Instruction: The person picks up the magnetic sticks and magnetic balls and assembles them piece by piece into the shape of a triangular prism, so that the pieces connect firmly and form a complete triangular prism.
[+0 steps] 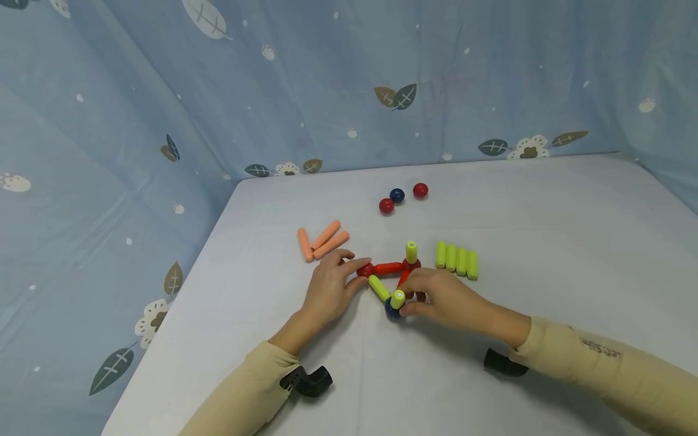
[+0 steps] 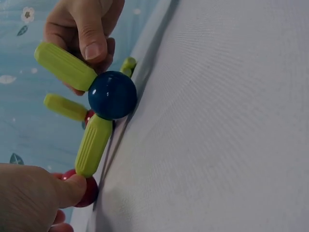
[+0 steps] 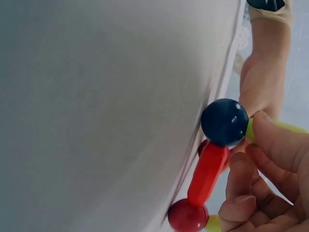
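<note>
A triangle of rods and balls lies on the table between the hands. My left hand (image 1: 329,287) pinches the red ball (image 1: 365,270) at its left corner between thumb and fingers. At the near corner sits a blue ball (image 2: 112,95), bearing an upright yellow-green rod (image 1: 398,298). My right hand (image 1: 449,297) pinches that upright rod close to the ball, its thumb on it in the right wrist view. Another yellow-green rod (image 2: 93,147) joins the blue ball to the left red ball. Red rods (image 1: 389,268) form the other two sides, meeting at a red ball (image 3: 188,215) with its own upright yellow-green rod (image 1: 411,251).
Several yellow-green rods (image 1: 457,260) lie in a row right of the triangle. Three orange rods (image 1: 327,235) lie beyond the left hand. Farther back are a blue ball (image 1: 397,195) and two red balls (image 1: 420,191). A patterned blue curtain (image 1: 338,85) stands behind the white table (image 1: 545,242).
</note>
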`<state>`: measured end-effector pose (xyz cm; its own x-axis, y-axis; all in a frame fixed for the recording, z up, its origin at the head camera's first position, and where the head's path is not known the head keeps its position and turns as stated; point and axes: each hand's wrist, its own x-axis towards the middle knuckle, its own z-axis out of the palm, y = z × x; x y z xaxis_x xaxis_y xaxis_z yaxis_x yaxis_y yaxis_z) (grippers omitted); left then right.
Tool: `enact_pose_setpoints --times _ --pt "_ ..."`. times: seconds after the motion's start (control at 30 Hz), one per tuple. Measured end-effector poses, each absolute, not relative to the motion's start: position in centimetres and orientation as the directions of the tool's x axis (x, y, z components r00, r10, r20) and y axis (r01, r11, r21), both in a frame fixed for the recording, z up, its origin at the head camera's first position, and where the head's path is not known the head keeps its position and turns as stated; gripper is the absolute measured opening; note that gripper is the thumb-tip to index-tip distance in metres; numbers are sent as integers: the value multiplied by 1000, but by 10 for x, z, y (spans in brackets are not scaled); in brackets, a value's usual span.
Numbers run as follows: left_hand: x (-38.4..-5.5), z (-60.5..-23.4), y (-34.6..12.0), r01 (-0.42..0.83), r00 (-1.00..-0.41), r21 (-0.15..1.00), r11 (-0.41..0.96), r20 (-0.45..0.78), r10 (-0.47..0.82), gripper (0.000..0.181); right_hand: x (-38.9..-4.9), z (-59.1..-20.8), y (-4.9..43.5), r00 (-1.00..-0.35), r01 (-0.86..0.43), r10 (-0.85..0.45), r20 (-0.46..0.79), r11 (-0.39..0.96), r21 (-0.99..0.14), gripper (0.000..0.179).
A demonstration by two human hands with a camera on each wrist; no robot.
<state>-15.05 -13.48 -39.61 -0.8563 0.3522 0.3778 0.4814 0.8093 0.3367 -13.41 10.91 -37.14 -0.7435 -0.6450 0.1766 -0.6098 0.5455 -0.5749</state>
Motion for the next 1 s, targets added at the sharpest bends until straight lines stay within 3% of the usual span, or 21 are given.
enact_pose_setpoints --times 0.3,0.53,1.0 --pt "-151 -394 -139 440 -870 286 852 371 324 33 -136 -365 124 -811 -541 -561 165 613 -576 24" --pt "-144 -393 -141 413 -890 350 841 350 292 31 -141 -365 137 -864 -469 -481 149 662 -584 25" --pt "-121 -394 -124 469 -857 344 813 399 326 38 -154 -365 144 -918 -346 -390 63 717 -605 33"
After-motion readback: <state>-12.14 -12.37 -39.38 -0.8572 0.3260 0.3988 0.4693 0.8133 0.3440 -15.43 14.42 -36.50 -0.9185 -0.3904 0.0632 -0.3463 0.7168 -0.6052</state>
